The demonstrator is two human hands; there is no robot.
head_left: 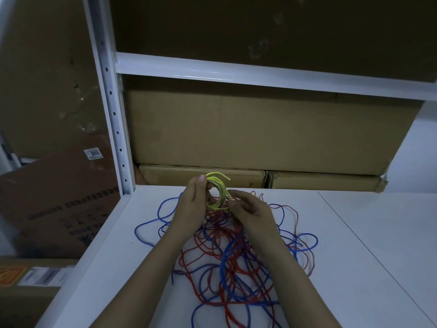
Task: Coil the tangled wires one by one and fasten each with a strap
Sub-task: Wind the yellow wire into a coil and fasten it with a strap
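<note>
One box label [95, 153]: "3055"

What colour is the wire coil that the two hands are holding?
Yellow-green. The coil shows best in the head view, held between the left hand and right hand.

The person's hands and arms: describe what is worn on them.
Nothing is worn: the left hand and right hand are bare, without gloves, and no ring, watch or bracelet shows. Both forearms are uncovered down to the frame's bottom edge; no sleeve is visible.
</note>
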